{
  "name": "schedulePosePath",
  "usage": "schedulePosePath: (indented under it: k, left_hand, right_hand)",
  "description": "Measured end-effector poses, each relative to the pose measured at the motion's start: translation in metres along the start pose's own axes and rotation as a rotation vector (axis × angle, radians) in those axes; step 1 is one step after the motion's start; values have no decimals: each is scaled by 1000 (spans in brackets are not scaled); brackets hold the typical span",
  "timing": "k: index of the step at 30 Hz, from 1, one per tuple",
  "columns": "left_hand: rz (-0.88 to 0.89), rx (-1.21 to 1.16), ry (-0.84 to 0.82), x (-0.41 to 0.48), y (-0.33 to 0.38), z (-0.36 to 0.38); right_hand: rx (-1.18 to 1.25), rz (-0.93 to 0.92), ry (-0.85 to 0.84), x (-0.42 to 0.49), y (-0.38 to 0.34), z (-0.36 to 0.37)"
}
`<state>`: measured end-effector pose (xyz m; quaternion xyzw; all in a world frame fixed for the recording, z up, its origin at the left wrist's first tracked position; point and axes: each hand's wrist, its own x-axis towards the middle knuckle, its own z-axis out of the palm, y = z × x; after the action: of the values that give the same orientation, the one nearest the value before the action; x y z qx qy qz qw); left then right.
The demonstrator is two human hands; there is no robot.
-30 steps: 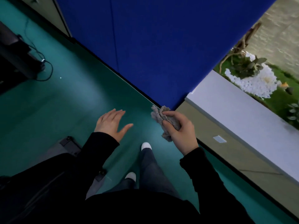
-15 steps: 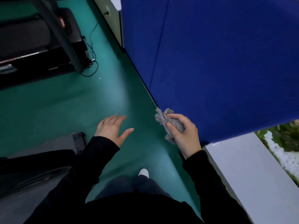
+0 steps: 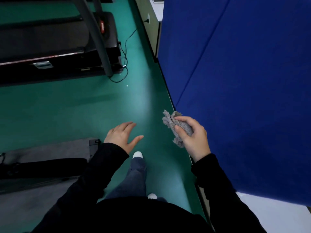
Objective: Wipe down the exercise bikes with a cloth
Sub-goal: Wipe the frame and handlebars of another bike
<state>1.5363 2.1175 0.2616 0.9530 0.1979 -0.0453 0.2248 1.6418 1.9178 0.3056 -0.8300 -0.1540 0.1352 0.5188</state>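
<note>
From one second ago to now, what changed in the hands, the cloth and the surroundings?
The view advanced along the green floor beside the blue partition panel: a black exercise machine came into view upper left, the planter dropped out. Nothing taken or released: the right hand still grips the crumpled grey cloth; the left hand stays open, empty.

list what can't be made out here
Head view:
Crumpled grey cloth: fingers of the right hand cover its middle.
Black machine, upper left: cut off by the top and left edges.
Its small red label: too small to read.
Dark grey base, lower left: cut by the left edge.
</note>
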Motion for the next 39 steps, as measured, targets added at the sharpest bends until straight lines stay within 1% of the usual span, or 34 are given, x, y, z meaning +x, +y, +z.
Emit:
schedulePosePath:
  k: [7,11,19,22,26,28,32,39]
  left_hand:
    - [-51,-44,49,90,-25,-33]
    - [-67,-32,85,126,-44,-52]
    - [-219,-74,146,168,-76,-72]
    - [-302,-88,170,183,-87,-77]
    - [-412,-86,219,207,-95,-82]
    - [-486,-93,251,225,-97,-86]
    - [-578,-94,311,265,-96,-92]
    - [-712,-101,435,312,-97,-113]
  right_hand:
    - [-47,-40,-59,102,-37,27]
    - [-75,-90,-85,146,-51,45]
    - [-82,-132,-188,224,-65,72]
    - [-62,-137,-221,261,-69,86]
    - [-54,-173,-320,315,-79,104]
    - [-61,-230,-385,347,-87,114]
    - [-49,-315,-485,409,-103,128]
    - [-46,-348,-673,478,-124,163]
